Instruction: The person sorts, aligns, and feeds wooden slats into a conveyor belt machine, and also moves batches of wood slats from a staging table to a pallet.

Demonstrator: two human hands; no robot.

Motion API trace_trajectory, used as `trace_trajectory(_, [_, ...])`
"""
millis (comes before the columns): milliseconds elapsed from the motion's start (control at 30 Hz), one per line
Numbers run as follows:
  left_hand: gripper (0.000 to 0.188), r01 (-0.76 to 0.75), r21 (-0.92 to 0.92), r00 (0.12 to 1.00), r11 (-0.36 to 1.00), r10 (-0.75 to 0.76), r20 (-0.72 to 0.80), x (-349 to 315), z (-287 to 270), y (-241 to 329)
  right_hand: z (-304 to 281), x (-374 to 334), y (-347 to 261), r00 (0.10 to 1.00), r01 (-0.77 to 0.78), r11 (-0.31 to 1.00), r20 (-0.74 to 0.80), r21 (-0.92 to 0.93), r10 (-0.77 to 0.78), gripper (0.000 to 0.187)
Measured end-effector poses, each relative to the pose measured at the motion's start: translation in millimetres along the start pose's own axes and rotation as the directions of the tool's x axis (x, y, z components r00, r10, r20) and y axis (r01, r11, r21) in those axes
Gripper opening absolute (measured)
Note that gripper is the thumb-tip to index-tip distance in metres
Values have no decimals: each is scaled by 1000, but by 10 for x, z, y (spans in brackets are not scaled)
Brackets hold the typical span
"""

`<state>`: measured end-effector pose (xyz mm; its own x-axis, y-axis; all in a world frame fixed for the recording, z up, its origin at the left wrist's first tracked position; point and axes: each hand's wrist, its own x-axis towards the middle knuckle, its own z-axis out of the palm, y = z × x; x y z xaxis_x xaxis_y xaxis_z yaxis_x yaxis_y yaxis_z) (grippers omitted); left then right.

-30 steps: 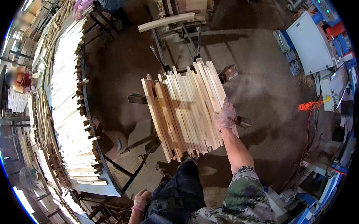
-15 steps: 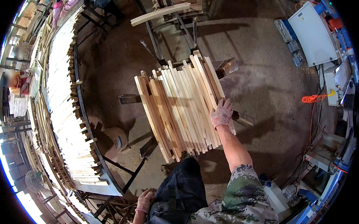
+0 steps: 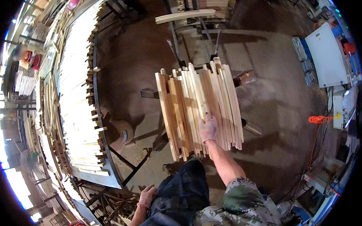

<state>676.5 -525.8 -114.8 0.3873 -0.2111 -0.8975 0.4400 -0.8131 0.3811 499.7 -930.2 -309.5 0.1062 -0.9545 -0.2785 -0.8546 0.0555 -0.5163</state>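
One pale strip (image 3: 197,89) lies just ahead of the right hand (image 3: 209,129), which pinches its near end, long axis running away and slightly left over the row of strips (image 3: 179,113); the left hand (image 3: 147,195), grip unclear, is farther off

wooden strips (image 3: 191,109): pale tan | sleeve (image 3: 244,197): green-white camouflage | coiled hose (image 3: 320,119): orange

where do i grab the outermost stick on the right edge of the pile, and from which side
Probably best around mid-length, coming from the right. The outermost stick is long, narrow and straight-edged, so a middle grip should balance it. Its right side faces the floor, with no stick against it, while neighbouring sticks crowd its left.
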Motion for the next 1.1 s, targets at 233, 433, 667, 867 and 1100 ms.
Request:
trace_trajectory(233, [26,123,-256,986,959,-147,-75,-111,15,-96,607,-313,-551,939,57,998,339,4,-55,52])
trace_trajectory(433, [51,24,-276,997,961,-43,-61,32,-282,-706,557,-164,-453,772,560,770,531,-307,-350,34])
trace_trajectory(667, [51,-117,-291,969,950,45,-241,-98,-403,-924,365,-474,-307,879,52,999,475,-2,-45,72])
trace_trajectory(867, [42,-125,-798,992,589,56,-113,252,-640,-1189,-49,-1106,-111,792,-15,984,599,-180,122,45])
trace_trajectory(1100, [41,-212,-601,957,771,40,-286,202,-1293,-1435,535,-2075,-905,476,236,967,879,-98,-27,47])
